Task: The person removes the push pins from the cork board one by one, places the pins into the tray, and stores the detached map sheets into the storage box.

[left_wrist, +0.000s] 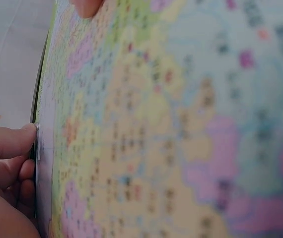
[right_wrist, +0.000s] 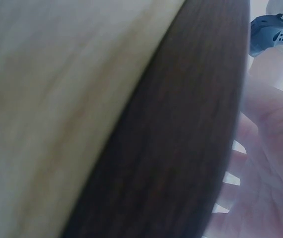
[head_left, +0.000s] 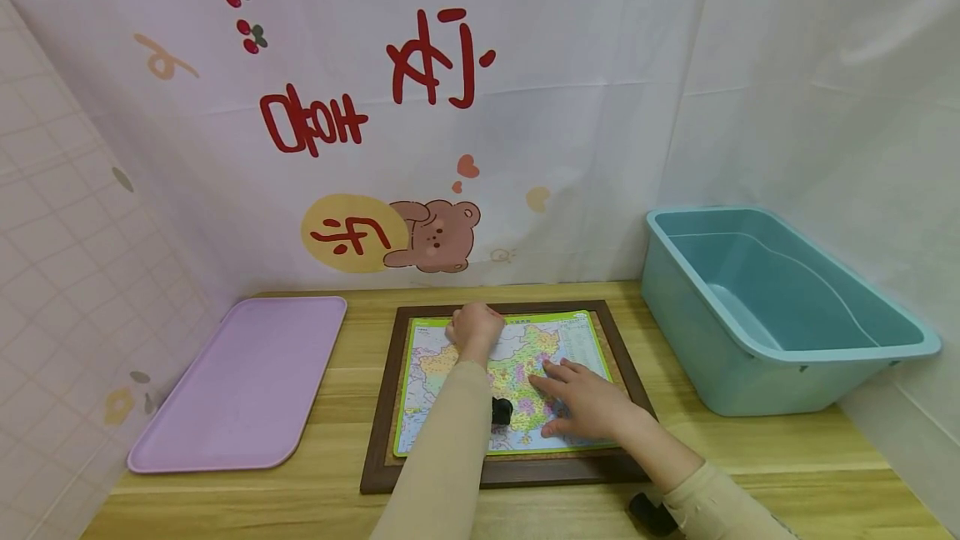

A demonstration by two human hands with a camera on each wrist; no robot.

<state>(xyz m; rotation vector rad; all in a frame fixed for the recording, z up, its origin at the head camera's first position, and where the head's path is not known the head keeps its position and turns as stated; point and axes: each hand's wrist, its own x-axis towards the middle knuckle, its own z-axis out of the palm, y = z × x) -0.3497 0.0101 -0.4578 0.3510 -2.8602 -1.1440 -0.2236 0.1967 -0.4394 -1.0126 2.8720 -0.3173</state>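
A colourful map sheet with a green border lies on a cork board with a dark brown wooden frame. At the map's top edge is my left hand, its fingers curled. In the left wrist view its thumb tip meets the map's edge, and a pale sliver there is too small to tell. My right hand rests with fingers spread on the right part of the map. From the right wrist view, the frame's dark side covers part of that hand. The left forearm hides part of the map.
A lilac tray lies on the wooden table to the left. On the right stands a deep teal tub. A white printed cloth hangs close behind the board. Black wrist cameras are strapped at both wrists.
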